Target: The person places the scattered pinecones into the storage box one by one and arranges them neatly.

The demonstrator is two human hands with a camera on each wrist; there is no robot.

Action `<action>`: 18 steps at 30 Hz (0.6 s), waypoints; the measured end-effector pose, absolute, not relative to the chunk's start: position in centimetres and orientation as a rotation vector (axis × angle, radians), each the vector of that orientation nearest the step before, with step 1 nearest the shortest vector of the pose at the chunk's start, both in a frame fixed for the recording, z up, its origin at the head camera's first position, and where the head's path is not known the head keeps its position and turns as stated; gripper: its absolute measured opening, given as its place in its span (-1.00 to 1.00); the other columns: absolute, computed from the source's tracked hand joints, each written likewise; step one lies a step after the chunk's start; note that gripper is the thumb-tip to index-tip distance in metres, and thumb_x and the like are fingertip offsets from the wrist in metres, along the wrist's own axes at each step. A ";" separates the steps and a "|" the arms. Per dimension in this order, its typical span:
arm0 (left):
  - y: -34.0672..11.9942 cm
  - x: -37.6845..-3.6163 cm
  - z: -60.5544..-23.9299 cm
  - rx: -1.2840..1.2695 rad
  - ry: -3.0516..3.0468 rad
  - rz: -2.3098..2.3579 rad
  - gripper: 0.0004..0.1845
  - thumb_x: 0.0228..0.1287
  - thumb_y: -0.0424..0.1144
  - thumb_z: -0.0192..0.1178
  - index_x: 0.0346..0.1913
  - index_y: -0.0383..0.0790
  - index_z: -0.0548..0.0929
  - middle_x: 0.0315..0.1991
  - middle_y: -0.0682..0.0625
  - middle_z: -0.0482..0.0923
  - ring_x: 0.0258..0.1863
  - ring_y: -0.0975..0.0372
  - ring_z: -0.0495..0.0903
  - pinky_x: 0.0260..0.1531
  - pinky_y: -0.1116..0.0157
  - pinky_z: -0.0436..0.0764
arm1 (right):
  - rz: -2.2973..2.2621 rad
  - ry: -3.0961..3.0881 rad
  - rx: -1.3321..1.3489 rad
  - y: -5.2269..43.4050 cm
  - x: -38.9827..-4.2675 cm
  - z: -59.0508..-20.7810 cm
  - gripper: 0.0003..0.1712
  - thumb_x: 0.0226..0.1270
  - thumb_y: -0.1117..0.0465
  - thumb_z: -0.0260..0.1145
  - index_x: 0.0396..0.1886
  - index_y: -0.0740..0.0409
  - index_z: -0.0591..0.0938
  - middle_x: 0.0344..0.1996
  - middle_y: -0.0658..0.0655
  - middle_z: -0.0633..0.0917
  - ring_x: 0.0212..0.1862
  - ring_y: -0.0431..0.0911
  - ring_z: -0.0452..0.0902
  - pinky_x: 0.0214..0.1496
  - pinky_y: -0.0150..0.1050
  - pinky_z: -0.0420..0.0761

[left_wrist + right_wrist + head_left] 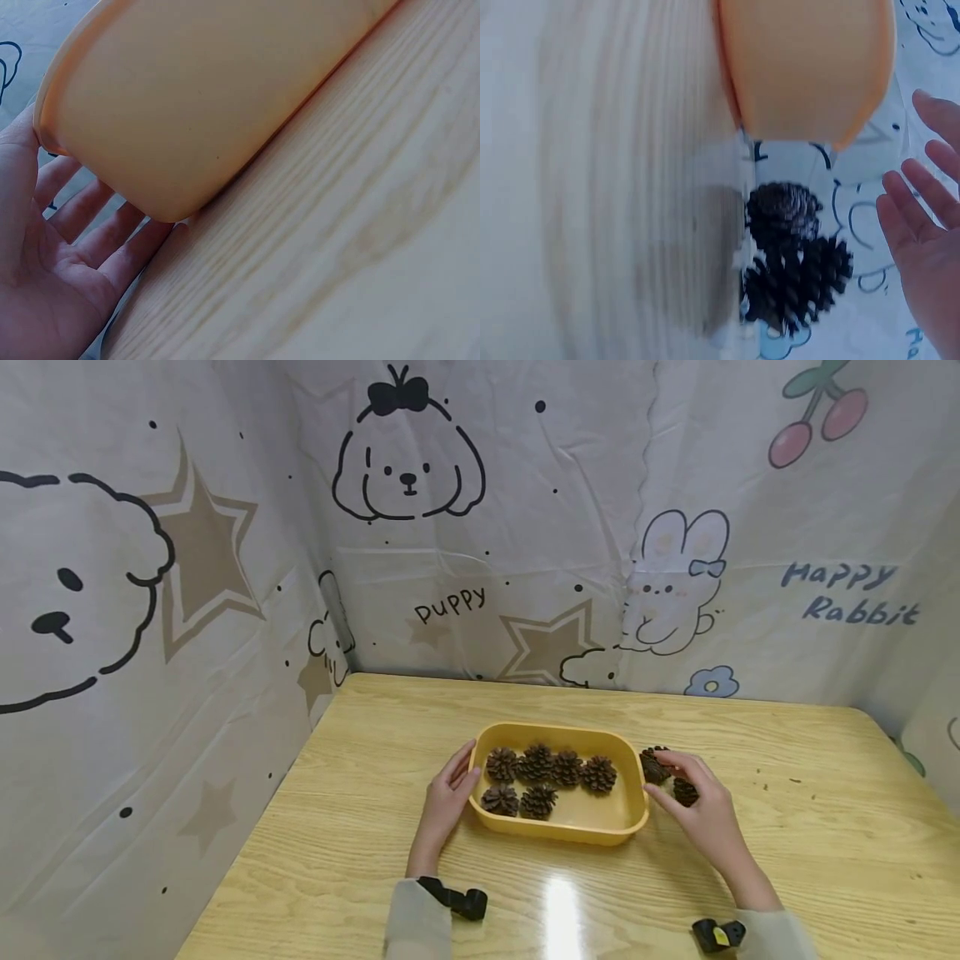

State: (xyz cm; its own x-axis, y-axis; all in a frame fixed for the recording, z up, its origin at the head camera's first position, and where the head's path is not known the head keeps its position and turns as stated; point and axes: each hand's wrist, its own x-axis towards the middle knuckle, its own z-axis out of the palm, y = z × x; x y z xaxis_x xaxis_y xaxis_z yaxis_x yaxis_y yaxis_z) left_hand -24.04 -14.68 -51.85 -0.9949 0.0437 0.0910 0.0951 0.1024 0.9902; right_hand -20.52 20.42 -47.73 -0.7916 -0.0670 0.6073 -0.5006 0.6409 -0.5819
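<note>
Fingers of the left hand lie straight against the yellow plastic tray; the right hand, fingers relaxed, could knock loose brown pine cones across the wooden table.

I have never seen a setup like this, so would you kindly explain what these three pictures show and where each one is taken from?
No machine here: a person works with bare hands. The wide picture comes from a camera on the head, the other two from cameras on each wrist. On the wooden table stands a yellow tray with six pine cones inside. The left hand rests flat against the tray's left end. The right hand reaches over two loose pine cones beside the tray's right end; its fingers look spread in the wrist view, gripping nothing.
</note>
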 end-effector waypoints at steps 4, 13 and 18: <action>-14.8 -24.2 -52.2 -0.151 -2.311 -2.055 -0.45 0.46 -0.17 0.10 0.46 -0.05 0.33 0.46 -0.14 0.29 0.44 0.01 0.33 0.41 0.10 0.39 | 1.051 -2.334 0.361 21.4 -20.1 -47.5 -0.45 0.08 0.45 0.46 0.13 0.33 0.58 0.02 0.27 0.60 0.04 -0.66 0.32 0.11 -0.85 0.32; -14.7 -22.6 -49.1 -0.145 -2.325 -2.091 -0.46 0.46 -0.28 0.08 0.46 -0.18 0.32 0.45 -0.22 0.28 0.43 -0.05 0.32 0.42 0.03 0.37 | 1.011 -2.408 0.201 24.1 -20.2 -48.8 -0.46 0.22 0.28 0.42 0.20 0.30 0.53 0.09 0.26 0.57 0.06 -0.75 0.16 0.09 -0.90 0.20; -14.6 -22.5 -49.0 -0.143 -2.336 -2.085 -0.46 0.47 -0.28 0.07 0.46 -0.19 0.32 0.46 -0.21 0.27 0.44 -0.05 0.31 0.43 0.04 0.36 | 0.977 -2.501 0.138 25.0 -20.2 -49.2 -0.37 0.27 0.17 0.41 0.30 0.23 0.47 0.20 0.28 0.51 0.13 -0.39 0.35 0.14 -0.72 0.34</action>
